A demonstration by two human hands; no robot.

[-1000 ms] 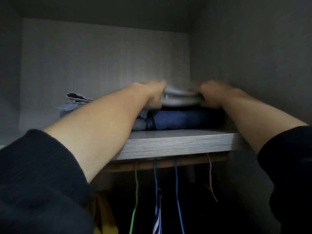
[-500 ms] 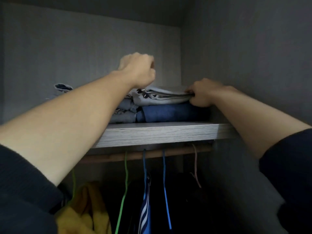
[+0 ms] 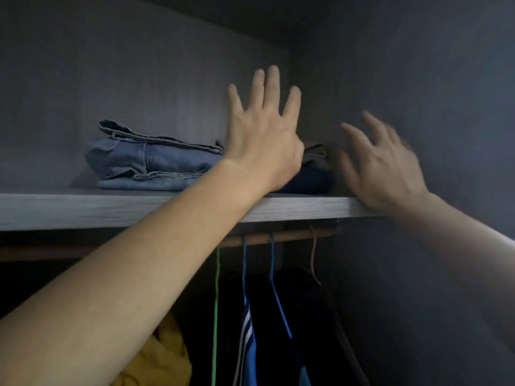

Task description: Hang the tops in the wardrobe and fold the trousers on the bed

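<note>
The wardrobe (image 3: 434, 79) fills the frame, its grey shelf (image 3: 111, 210) running across the middle. On the shelf, left of centre, lies a stack of folded light-blue jeans (image 3: 150, 162), and just right of it, touching or nearly so, a second stack: dark blue folded trousers (image 3: 309, 181) at the bottom with a grey folded garment (image 3: 316, 157) on top, largely hidden behind the left hand (image 3: 264, 146). That hand is raised in front of the two stacks at the centre of the frame, fingers straight and spread wide, holding nothing; whether its palm touches the cloth cannot be told. The right hand (image 3: 381, 168), blurred, is at centre right beside the dark stack, fingers apart and loosely extended, also holding nothing, its heel at the shelf's front edge. Below the shelf a wooden rail (image 3: 295, 236) carries a green hanger (image 3: 216, 302), two blue hangers (image 3: 244, 263) and a brownish hanger (image 3: 314, 257). In the hanging space at the lower centre are a yellow garment (image 3: 164, 360), a blue top with white stripes (image 3: 246, 344) and dark clothes (image 3: 306, 302) whose shapes are lost in shadow.
</note>
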